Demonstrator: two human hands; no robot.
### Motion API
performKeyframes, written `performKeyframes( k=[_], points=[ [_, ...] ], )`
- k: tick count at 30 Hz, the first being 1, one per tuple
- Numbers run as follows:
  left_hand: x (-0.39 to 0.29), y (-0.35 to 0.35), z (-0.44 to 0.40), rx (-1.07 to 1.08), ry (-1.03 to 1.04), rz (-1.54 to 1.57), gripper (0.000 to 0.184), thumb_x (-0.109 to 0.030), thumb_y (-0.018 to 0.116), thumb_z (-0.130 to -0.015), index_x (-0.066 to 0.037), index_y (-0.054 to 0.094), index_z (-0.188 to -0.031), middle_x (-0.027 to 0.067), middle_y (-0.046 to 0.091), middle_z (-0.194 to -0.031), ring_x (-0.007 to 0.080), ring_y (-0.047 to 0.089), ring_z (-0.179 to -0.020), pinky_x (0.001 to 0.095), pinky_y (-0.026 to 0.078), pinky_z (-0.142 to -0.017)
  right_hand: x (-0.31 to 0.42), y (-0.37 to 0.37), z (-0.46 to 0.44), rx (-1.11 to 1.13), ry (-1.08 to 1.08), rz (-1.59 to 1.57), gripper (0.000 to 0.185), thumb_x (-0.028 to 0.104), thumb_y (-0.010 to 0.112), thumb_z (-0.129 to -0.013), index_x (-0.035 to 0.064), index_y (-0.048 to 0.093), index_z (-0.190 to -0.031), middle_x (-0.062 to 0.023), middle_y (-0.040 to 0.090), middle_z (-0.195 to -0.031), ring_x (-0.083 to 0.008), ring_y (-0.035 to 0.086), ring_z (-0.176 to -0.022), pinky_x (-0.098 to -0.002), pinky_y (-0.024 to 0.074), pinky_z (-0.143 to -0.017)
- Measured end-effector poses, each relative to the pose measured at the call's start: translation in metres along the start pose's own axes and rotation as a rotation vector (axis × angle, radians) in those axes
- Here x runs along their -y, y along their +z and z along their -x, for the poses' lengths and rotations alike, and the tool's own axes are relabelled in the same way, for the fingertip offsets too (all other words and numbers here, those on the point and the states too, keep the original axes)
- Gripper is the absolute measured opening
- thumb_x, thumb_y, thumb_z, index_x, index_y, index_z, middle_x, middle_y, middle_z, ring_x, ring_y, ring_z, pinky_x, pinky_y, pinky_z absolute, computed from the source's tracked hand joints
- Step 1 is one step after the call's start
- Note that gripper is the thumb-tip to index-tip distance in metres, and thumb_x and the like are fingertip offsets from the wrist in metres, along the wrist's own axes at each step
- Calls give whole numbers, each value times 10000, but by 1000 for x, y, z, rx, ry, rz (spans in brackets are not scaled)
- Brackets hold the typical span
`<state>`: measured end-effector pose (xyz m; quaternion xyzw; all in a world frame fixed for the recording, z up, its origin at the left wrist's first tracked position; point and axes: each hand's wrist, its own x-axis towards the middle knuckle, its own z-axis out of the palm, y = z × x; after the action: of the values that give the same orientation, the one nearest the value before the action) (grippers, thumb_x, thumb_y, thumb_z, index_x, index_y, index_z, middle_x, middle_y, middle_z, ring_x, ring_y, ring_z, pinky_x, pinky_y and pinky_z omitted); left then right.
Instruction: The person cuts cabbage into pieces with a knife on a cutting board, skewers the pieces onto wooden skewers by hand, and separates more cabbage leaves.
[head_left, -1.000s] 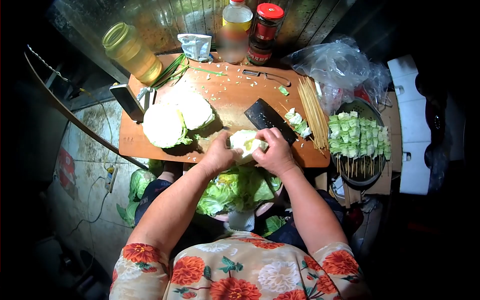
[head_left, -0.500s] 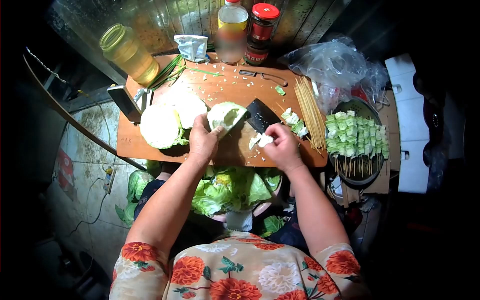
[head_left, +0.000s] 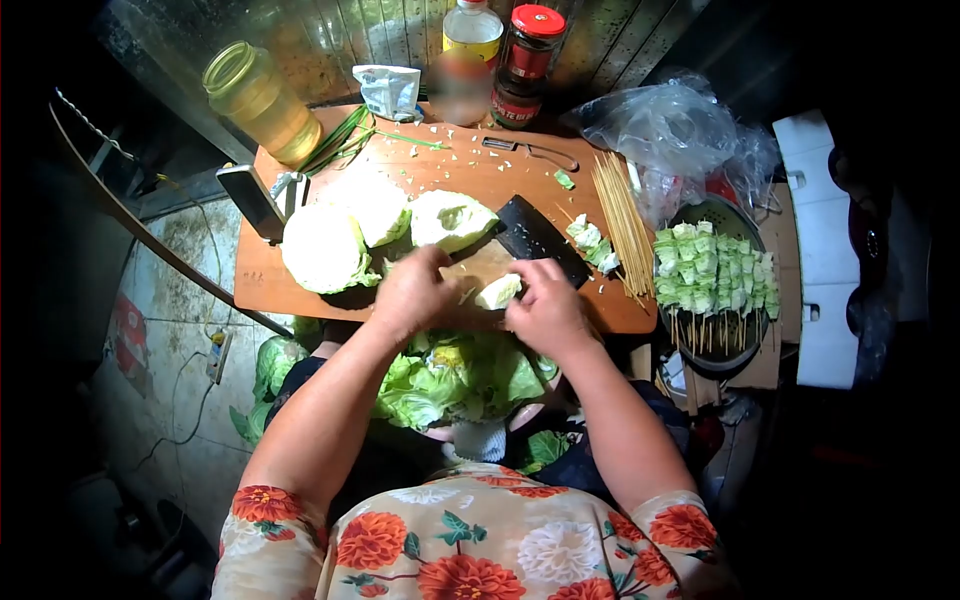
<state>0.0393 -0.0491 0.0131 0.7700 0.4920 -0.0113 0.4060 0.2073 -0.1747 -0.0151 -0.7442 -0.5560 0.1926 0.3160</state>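
Note:
Near the front of the brown board (head_left: 300, 292), my right hand (head_left: 545, 308) holds a small pale cabbage piece (head_left: 498, 292) by its right side. My left hand (head_left: 412, 292) is just left of that piece, fingers bent and pointing toward it; whether they hold anything is hidden. Behind my left hand lies a hollowed cabbage chunk (head_left: 452, 221). Two larger cut cabbage portions (head_left: 325, 250) rest on the board's left. A dark cleaver blade (head_left: 540, 240) lies right of the chunk. Cabbage leaves (head_left: 460, 380) fill a basin below the board's front edge.
Wooden skewers (head_left: 622, 225) and a part-filled skewer (head_left: 592, 244) lie at the right. Beyond them, a dark colander (head_left: 748, 345) bears several cabbage skewers. A phone (head_left: 252, 203) stands at the left. Jars, a bottle and a peeler (head_left: 530, 152) are at the back, with plastic bags (head_left: 665, 125) back right.
The hollowed cabbage chunk has left my left hand and lies on the board. My left hand has moved nearer to my right, which has brought the small piece slightly left.

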Motion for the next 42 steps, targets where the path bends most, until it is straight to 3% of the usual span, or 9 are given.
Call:
performKeyframes(
  k=[4, 13, 19, 24, 26, 27, 38, 40, 42],
  points=[
    [19, 50, -4, 72, 120, 230, 381, -224, 686, -833, 38, 578, -1088, 162, 676, -885, 237, 650, -819, 326, 504, -757, 3, -31, 6, 27, 325, 421, 428, 133, 641, -741, 67, 540, -1152, -168, 572, -1038, -315, 610, -929, -411, 496, -808],
    [6, 76, -13, 96, 12, 234, 365, -251, 686, -804, 31, 615, -1024, 219, 663, -929, 337, 647, -884, 383, 504, -800, -28, -32, 23, 274, 487, 485, 530, 149, 608, -787, 76, 393, -1266, -244, 515, -1149, -418, 525, -1073, -459, 451, -899],
    [4, 86, -22, -30, 88, 254, 349, -200, 663, -792, 41, 596, -1035, 218, 664, -926, 344, 647, -875, 382, 509, -791, -14, -40, 38, 18, 519, -67, 431, 168, 580, -742, 44, 490, -1145, -166, 625, -916, -327, 611, -890, -398, 461, -828],
    [13, 99, -31, -39, 57, 259, 355, -198, 681, -789, 42, 592, -1034, 216, 665, -924, 340, 649, -870, 378, 511, -791, 22, -47, 71, 242, 831, -439, 404, 301, 569, -860, 16, 498, -1137, -227, 640, -852, -372, 637, -819, -430, 488, -720],
    [13, 100, -33, -31, 49, 286, 350, -196, 688, -787, 40, 595, -1028, 214, 665, -923, 337, 650, -869, 378, 512, -790, 18, -39, 89, 256, 747, -369, 429, 301, 574, -868, 15, 482, -1174, -224, 640, -847, -356, 643, -815, -421, 492, -722],
    [10, 97, -31, -29, 49, 254, 345, -194, 693, -785, 36, 598, -1023, 212, 667, -922, 334, 652, -867, 378, 513, -789, 14, -29, 96, 158, 518, -318, 411, 222, 582, -890, 6, 449, -1214, -43, 561, -692, -106, 543, -479, -260, 443, -430],
    [6, 90, -29, -13, 41, 239, 310, -184, 689, -778, 21, 609, -996, 198, 671, -912, 323, 656, -866, 376, 514, -798, 9, -23, 104, 185, 524, -311, 428, 200, 581, -892, -1, 440, -1243, -29, 555, -688, -104, 541, -484, -265, 443, -451],
    [2, 87, -27, -12, 36, 231, 301, -178, 681, -780, 20, 610, -995, 200, 671, -914, 324, 656, -875, 377, 512, -804, 19, -31, 99, 250, 605, -333, 450, 292, 572, -878, 19, 459, -1217, -228, 641, -922, -398, 627, -878, -435, 489, -774],
    [1, 86, -26, -11, 36, 215, 300, -177, 678, -780, 22, 609, -995, 202, 670, -917, 326, 655, -879, 378, 510, -809, 19, -28, 98, 260, 602, -306, 444, 286, 570, -878, 18, 459, -1214, -235, 639, -930, -405, 623, -882, -441, 487, -778]
  ],
)
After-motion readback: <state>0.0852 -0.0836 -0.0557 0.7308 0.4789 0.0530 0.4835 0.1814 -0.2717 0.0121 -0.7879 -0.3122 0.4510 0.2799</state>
